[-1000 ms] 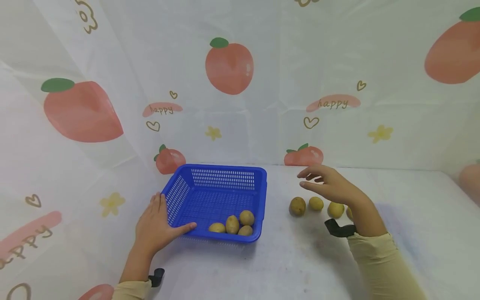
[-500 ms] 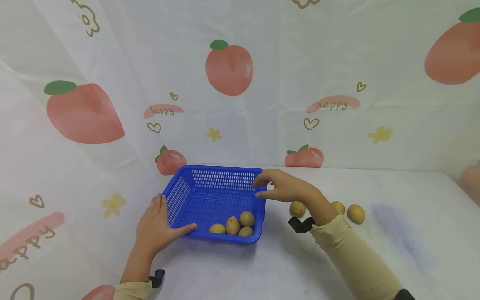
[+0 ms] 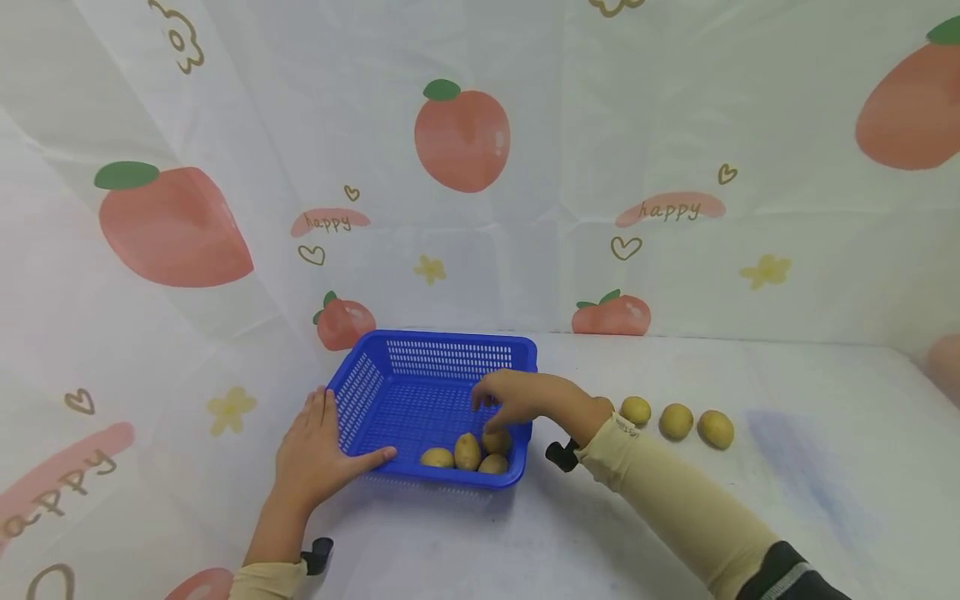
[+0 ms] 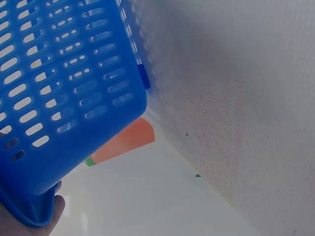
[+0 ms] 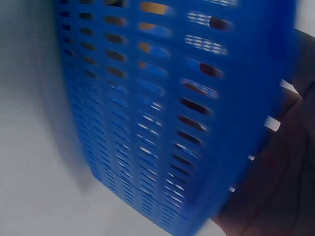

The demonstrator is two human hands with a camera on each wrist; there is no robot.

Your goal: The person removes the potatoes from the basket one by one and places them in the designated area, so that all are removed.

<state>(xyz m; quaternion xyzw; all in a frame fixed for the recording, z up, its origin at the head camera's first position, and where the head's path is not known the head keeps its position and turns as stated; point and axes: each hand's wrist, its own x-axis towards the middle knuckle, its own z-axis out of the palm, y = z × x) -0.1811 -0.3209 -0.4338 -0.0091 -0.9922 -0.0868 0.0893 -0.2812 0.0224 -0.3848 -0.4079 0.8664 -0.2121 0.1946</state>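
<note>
My left hand point(image 3: 311, 446) rests spread at the front-left corner of a blue plastic basket point(image 3: 431, 333), fingers straight along the left rim and thumb over the front rim. Several potatoes point(image 3: 467, 452) lie inside at the front right. My right hand point(image 3: 513, 396) reaches over the basket's right rim, fingers bent loosely, thumb tip right at the rearmost potato point(image 3: 497, 442); nothing shows between its fingers. In the right wrist view the slotted wall point(image 5: 142, 118) hides part of the hand. The left wrist view shows the basket's outer side point(image 4: 64, 83) and a fingertip point(image 4: 56, 211) by the rim.
On the white table right of the basket, a row of potatoes point(image 3: 677, 422) lies behind my right forearm; the leftmost is mostly hidden by the wrist. A fruit-printed white cloth point(image 3: 525, 250) hangs behind, and another stretch of it runs close along the left.
My right hand has moved left from above the table potatoes, over the rim and down into the basket. The left hand, basket and potatoes have stayed in place.
</note>
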